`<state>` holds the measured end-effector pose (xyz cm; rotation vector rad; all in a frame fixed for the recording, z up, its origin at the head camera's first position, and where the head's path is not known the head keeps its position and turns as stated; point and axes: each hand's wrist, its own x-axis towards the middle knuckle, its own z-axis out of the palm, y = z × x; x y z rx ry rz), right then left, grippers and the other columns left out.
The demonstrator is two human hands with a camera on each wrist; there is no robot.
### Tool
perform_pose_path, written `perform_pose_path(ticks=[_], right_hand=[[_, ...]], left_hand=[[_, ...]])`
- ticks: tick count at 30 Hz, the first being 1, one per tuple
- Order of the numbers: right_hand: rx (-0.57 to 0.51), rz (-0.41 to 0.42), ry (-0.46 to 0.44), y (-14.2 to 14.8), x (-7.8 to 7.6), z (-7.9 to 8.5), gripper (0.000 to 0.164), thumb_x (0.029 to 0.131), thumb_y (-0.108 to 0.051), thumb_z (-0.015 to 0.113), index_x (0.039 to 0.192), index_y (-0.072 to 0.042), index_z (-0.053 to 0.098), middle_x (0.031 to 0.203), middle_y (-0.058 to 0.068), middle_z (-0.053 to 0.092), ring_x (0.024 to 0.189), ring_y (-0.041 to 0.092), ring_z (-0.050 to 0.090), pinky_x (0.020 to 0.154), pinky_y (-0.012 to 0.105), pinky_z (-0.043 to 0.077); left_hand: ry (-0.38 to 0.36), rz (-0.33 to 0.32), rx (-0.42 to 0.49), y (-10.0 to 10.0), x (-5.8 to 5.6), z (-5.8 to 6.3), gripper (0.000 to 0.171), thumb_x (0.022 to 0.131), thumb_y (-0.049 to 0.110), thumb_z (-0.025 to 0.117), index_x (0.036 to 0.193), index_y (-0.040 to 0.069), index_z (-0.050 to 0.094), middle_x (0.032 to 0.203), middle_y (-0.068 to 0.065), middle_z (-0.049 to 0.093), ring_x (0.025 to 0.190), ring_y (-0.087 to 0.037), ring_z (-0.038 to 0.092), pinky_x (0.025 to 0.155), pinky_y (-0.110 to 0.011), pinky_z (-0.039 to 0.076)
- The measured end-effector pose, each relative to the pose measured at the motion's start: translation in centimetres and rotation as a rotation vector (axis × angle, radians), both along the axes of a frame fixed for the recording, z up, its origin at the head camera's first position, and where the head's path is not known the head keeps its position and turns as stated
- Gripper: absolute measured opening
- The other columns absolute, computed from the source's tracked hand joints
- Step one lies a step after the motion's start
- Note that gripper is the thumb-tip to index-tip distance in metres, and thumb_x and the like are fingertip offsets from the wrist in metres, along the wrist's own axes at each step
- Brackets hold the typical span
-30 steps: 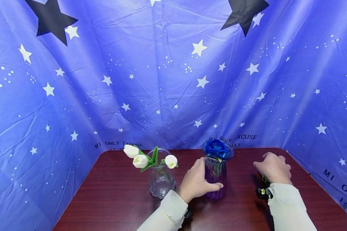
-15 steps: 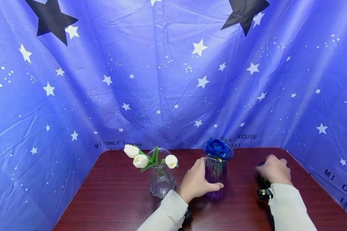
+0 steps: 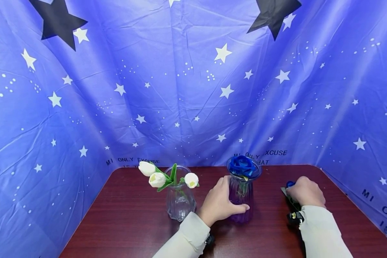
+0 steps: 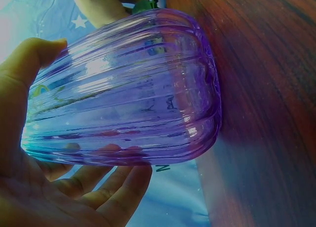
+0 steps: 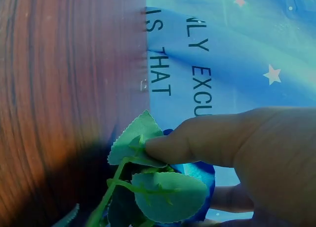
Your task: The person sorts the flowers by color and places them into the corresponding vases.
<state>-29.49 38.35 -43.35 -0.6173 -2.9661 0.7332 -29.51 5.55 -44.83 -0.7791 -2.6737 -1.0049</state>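
My left hand (image 3: 220,202) grips a purple ribbed glass vase (image 3: 243,196), thumb on its near side and fingers round the far side. The vase (image 4: 123,98) stands upright on the table, with a blue rose (image 3: 242,166) in its mouth. Over at the right, my right hand (image 3: 306,191) holds a second blue rose (image 5: 207,180) near its bloom, low over the tabletop. In the right wrist view the thumb presses on a green leaf (image 5: 136,143), and the fingers sit behind the bloom, partly hidden. The green stem (image 5: 103,202) runs down and out of view.
Left of the purple vase stands a clear glass vase (image 3: 180,206) with white tulips (image 3: 157,180) leaning over its rim. The dark red wooden table (image 3: 129,222) is backed by a blue star-printed cloth (image 3: 180,89) on three sides.
My right hand has drawn slightly towards me, and more of the blue bloom and a leaf now show beside its fingers. The left hand and both vases have stayed put.
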Motion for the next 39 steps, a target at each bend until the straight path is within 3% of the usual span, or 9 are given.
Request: perform_pose_path(ticks=[7,13,22,26,34,39], right_hand=[[0.025,0.004,0.056,-0.2,0.3,1.2,0.042,0.083,-0.033,0.070,0.100,0.005,0.064,0.094,0.032,0.061,0.080,0.043,0.059,0.054,0.048,0.047],[0.065,0.010,0.156,-0.5,0.6,2.3,0.050,0.083,-0.036,0.072,0.105,0.008,0.061,0.094,0.033,0.062,0.081,0.045,0.060,0.053,0.048,0.047],[0.104,0.009,0.321,-2.3,1.5,5.0,0.071,0.086,-0.041,0.075,0.135,0.006,0.056,0.119,0.040,0.060,0.098,0.056,0.059,0.062,0.057,0.048],[0.112,0.021,0.406,-3.3,2.1,6.2,0.077,0.088,-0.044,0.076,0.141,0.006,0.051,0.127,0.039,0.058,0.103,0.056,0.058,0.065,0.058,0.048],[0.098,0.031,0.628,-5.3,3.5,8.3,0.072,0.087,-0.039,0.078,0.141,0.002,0.056,0.131,0.037,0.060,0.109,0.056,0.057,0.079,0.064,0.044],[0.057,0.045,0.758,-6.1,4.3,9.3,0.066,0.085,-0.033,0.081,0.139,-0.001,0.060,0.125,0.033,0.065,0.105,0.051,0.061,0.081,0.058,0.040]], left_hand=[[0.004,-0.007,0.007,0.0,0.0,-0.1,0.098,0.069,0.065,0.086,0.146,0.020,0.045,0.135,0.005,0.058,0.114,-0.014,0.065,0.093,-0.031,0.057],[0.003,-0.008,0.004,0.0,0.0,-0.1,0.098,0.069,0.066,0.086,0.146,0.020,0.045,0.135,0.005,0.059,0.114,-0.014,0.065,0.093,-0.032,0.057],[0.013,-0.011,0.004,0.0,0.1,0.0,0.097,0.070,0.064,0.086,0.146,0.018,0.045,0.136,0.003,0.059,0.113,-0.015,0.065,0.092,-0.032,0.057],[0.010,-0.012,0.001,0.0,0.1,0.0,0.098,0.070,0.065,0.085,0.146,0.019,0.044,0.136,0.003,0.058,0.113,-0.015,0.065,0.092,-0.032,0.057],[0.021,-0.017,0.002,0.0,0.1,0.0,0.098,0.071,0.065,0.085,0.147,0.018,0.044,0.136,0.002,0.059,0.114,-0.017,0.066,0.092,-0.033,0.057],[0.022,-0.012,-0.001,0.0,0.1,0.0,0.098,0.071,0.066,0.085,0.146,0.018,0.045,0.135,0.002,0.059,0.113,-0.017,0.066,0.092,-0.033,0.057]])
